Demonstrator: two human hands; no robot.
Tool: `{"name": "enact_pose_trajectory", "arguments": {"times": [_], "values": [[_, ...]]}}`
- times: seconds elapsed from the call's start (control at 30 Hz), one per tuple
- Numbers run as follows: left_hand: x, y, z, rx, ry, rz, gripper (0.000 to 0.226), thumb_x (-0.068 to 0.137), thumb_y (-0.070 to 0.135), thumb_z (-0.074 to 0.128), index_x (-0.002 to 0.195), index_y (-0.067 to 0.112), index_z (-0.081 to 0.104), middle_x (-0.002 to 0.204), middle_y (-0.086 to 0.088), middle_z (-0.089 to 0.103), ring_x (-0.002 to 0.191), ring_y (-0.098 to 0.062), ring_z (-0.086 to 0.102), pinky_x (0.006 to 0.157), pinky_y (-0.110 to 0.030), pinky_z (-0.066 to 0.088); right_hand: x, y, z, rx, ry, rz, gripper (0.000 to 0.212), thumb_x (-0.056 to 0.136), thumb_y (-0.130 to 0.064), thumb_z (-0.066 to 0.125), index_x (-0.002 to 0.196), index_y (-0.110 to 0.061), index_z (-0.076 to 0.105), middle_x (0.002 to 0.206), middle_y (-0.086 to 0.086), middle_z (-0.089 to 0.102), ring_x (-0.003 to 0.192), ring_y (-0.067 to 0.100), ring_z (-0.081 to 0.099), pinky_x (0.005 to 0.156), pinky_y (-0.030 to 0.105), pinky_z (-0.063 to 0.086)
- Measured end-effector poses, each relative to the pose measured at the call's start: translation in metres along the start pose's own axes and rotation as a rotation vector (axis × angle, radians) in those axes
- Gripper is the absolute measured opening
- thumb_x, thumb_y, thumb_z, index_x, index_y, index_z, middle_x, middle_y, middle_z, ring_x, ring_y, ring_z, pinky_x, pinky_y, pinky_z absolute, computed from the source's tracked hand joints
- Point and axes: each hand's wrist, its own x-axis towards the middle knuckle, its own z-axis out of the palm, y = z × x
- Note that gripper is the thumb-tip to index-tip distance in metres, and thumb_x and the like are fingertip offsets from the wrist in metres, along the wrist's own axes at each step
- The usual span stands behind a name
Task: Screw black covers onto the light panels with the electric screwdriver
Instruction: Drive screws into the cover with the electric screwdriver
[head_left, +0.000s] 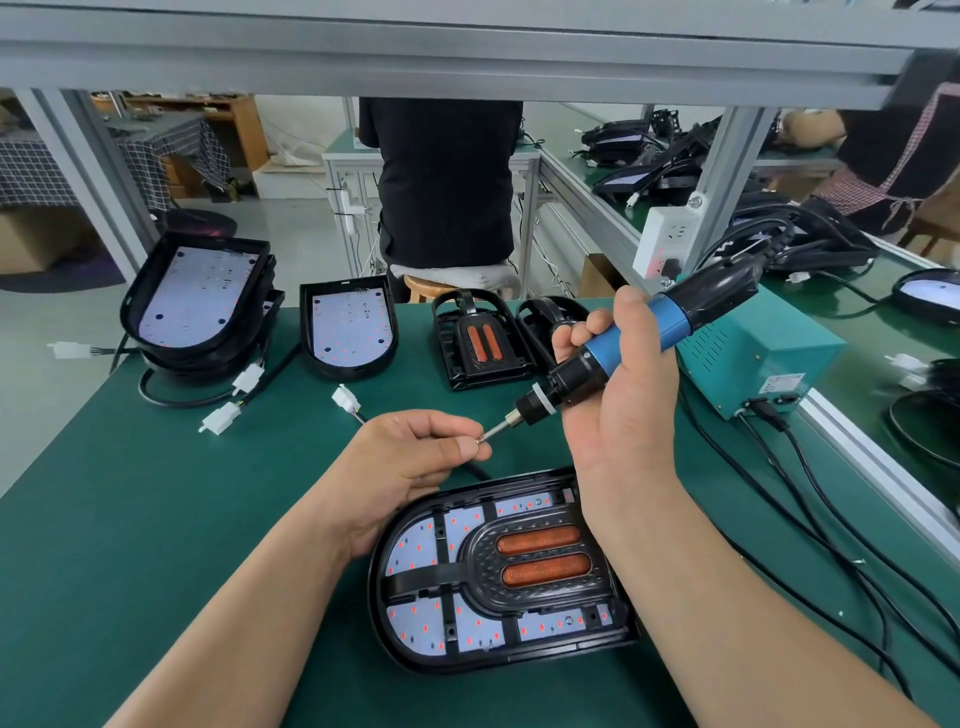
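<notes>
Black cover (480, 561) sits seated in the light panel (415, 551), which lies flat on the green bench (156, 493) right in front of the person. White LED board shows thru the cover's openings, w/ two orange mesh slots in the middle. Just over the panel's far edge the left hand (415, 457) pinches a small silver screw (480, 439) btwn thumb & forefinger, at the tip of the bit. The right hand (623, 405) is wrapped round the blue barrel of the electric screwdriver (639, 332), held up off the panel and tilted, bit pointing down-left at that screw.

Step in hand, as I read it: loading the screw onto the bit. To do it well:
- Seat the head square on the bit so it doesn't hang crooked.
- Stay off the trigger till the tip is in a cover hole.
- Bring the driver upright over the hole & press straight down. A tilted driver risks cam-out or a scratch on the LED board.
- If the cover lifts, steady it w/ the free hand.

Beyond the panel: spare covers (483, 343), w/ bare panels (353, 327) and loose white connectors (223, 418) further left. Right of and beyond the panel: a teal power box (753, 358).
</notes>
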Motion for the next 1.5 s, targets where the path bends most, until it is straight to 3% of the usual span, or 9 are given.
{"name": "enact_pose_trajectory", "arguments": {"times": [0.17, 0.47, 0.6, 0.77, 0.97, 1.07, 1.3, 1.4, 1.5], "values": [[0.0, 0.0, 0.001, 0.012, 0.019, -0.021, 0.015, 0.092, 0.001, 0.073, 0.107, 0.004, 0.073, 0.105, -0.02, 0.079, 0.056, -0.01, 0.026, 0.052, -0.018, 0.03, 0.001, 0.002, -0.001, -0.024, 0.02, -0.015, 0.028, 0.097, -0.023, 0.073, 0.112, -0.011, 0.053, 0.079, 0.001, 0.055, 0.07, 0.016, 0.056, 0.087, 0.035, 0.058], [0.001, -0.003, 0.0, -0.055, 0.036, -0.037, 0.01, 0.087, 0.001, 0.078, 0.092, 0.01, 0.081, 0.106, -0.021, 0.079, 0.1, -0.036, 0.03, 0.077, -0.037, 0.031, -0.001, 0.0, 0.001, -0.103, 0.056, 0.005, 0.023, 0.1, -0.027, 0.071, 0.11, -0.012, 0.056, 0.084, 0.002, 0.056, 0.076, 0.017, 0.056, 0.091, 0.038, 0.056], [0.001, -0.003, 0.0, -0.008, 0.05, -0.018, 0.015, 0.088, 0.005, 0.079, 0.091, 0.019, 0.083, 0.106, -0.016, 0.08, 0.07, -0.022, 0.028, 0.065, -0.033, 0.027, -0.002, 0.002, 0.001, -0.169, 0.09, 0.03, 0.021, 0.104, -0.021, 0.069, 0.116, -0.011, 0.054, 0.091, 0.002, 0.055, 0.081, 0.016, 0.055, 0.083, 0.032, 0.052], [0.0, -0.003, -0.002, 0.008, 0.025, 0.014, 0.017, 0.081, 0.015, 0.086, 0.096, 0.021, 0.082, 0.11, -0.016, 0.079, 0.053, -0.011, 0.026, 0.049, -0.023, 0.029, -0.007, -0.002, 0.002, -0.185, 0.095, 0.035, 0.019, 0.106, -0.025, 0.067, 0.111, -0.013, 0.054, 0.088, -0.002, 0.056, 0.081, 0.014, 0.055, 0.082, 0.027, 0.051], [0.004, -0.008, -0.007, 0.004, 0.045, 0.037, 0.014, 0.087, 0.008, 0.081, 0.096, 0.019, 0.081, 0.108, -0.018, 0.079, 0.044, -0.007, 0.027, 0.041, -0.02, 0.026, -0.009, -0.004, 0.003, -0.221, 0.088, 0.103, 0.042, 0.105, -0.028, 0.068, 0.138, -0.007, 0.054, 0.105, 0.0, 0.065, 0.093, 0.015, 0.069, 0.095, 0.035, 0.06], [0.005, -0.007, -0.007, 0.018, 0.032, 0.033, 0.018, 0.08, 0.015, 0.083, 0.097, 0.02, 0.081, 0.108, -0.017, 0.079, 0.041, -0.005, 0.025, 0.039, -0.018, 0.024, -0.009, -0.007, 0.003, -0.18, 0.083, 0.135, 0.032, 0.105, -0.026, 0.067, 0.129, -0.007, 0.057, 0.107, 0.005, 0.063, 0.091, 0.016, 0.071, 0.1, 0.046, 0.061], [0.002, -0.004, -0.006, -0.026, -0.019, 0.042, 0.038, 0.081, 0.019, 0.077, 0.116, 0.005, 0.074, 0.109, -0.018, 0.078, 0.047, -0.005, 0.023, 0.041, -0.014, 0.023, -0.003, -0.004, -0.006, -0.043, 0.178, 0.2, 0.017, 0.106, -0.018, 0.067, 0.115, -0.008, 0.058, 0.091, 0.008, 0.061, 0.079, 0.02, 0.065, 0.095, 0.047, 0.06], [0.001, -0.002, -0.006, -0.04, -0.04, 0.052, 0.044, 0.087, 0.025, 0.073, 0.122, -0.001, 0.07, 0.09, -0.006, 0.078, 0.045, -0.002, 0.025, 0.038, -0.012, 0.025, 0.002, -0.004, -0.009, 0.002, 0.207, 0.21, 0.019, 0.106, -0.019, 0.067, 0.116, -0.006, 0.057, 0.089, 0.009, 0.061, 0.076, 0.021, 0.064, 0.088, 0.044, 0.062], [0.0, -0.001, -0.006, -0.057, -0.054, 0.054, 0.04, 0.087, 0.032, 0.072, 0.11, -0.001, 0.075, 0.075, 0.0, 0.068, 0.044, -0.001, 0.025, 0.037, -0.013, 0.021, 0.007, -0.008, -0.011, 0.049, 0.223, 0.209, 0.017, 0.106, -0.019, 0.066, 0.112, -0.007, 0.057, 0.083, 0.007, 0.061, 0.072, 0.02, 0.064, 0.081, 0.042, 0.063]]}}
